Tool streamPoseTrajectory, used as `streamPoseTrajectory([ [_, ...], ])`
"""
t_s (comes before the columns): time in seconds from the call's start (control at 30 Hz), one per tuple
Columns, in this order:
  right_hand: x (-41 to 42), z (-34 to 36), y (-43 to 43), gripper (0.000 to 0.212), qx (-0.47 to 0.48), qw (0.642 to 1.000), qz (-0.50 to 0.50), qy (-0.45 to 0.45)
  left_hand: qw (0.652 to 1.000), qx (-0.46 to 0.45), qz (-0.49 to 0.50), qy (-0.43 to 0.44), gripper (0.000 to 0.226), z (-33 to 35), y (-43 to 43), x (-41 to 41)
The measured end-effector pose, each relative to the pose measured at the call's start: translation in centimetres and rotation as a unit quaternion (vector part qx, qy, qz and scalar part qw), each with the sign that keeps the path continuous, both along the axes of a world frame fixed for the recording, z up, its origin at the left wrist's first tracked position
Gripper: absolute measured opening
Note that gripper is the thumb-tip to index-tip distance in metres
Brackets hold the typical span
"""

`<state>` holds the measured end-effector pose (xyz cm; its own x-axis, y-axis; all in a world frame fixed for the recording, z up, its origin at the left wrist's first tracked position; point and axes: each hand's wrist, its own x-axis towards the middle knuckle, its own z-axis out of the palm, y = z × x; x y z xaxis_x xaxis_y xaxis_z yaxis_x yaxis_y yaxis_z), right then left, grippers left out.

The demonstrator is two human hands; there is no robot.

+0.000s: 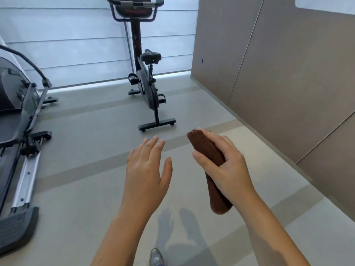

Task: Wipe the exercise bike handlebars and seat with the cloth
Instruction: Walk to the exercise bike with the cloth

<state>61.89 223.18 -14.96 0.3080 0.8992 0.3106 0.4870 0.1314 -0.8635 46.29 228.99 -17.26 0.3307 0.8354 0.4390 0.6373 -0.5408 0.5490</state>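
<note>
- At the very bottom edge, the toe of a grey sports shoe [156, 256] pokes into view; the rest of it is cut off.
- The left hand [147, 169] is held out flat, back up, fingers straight and close together, with nothing in it.
- The right hand [228, 164] has its fingers and thumb wrapped round a rolled brown terry cloth [203, 146]. The hand hides the middle of the roll, and both ends stick out past it.
- Faint shadows of both hands lie on the pale grey floor [86, 150] beneath them.
- On the left stands a dark grey elliptical trainer [19, 121], mostly cut off by the frame edge.
- Further on, well apart from both hands, the black upright exercise bike [148, 89] stands on the floor near the white window blind [67, 45].
- Its black padded seat [150, 55] shows clearly.
- Its black looped handlebars [134, 8] are clipped by the top edge, and the console between them is too dark to make out.
</note>
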Motion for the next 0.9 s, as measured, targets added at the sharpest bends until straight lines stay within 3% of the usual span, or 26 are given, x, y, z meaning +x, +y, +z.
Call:
streamPoseTrajectory([
  [0.17,0.9,2.1,13.6,0.043,0.006,0.999,0.033,-0.017,1.000,0.026,0.016,0.004,0.040,2.0,13.3,1.2],
  [0.4,5.7,0.6,25.3,0.046,-0.024,1.000,0.001,0.010,0.999,-0.009,0.022,0.023,0.042,1.1,25.6,5.7],
  [0.9,28.2,2.6,51.1,0.049,0.048,0.995,-0.076,-0.052,0.995,0.070,-0.056,0.035,0.041,4.3,51.7,28.9],
])
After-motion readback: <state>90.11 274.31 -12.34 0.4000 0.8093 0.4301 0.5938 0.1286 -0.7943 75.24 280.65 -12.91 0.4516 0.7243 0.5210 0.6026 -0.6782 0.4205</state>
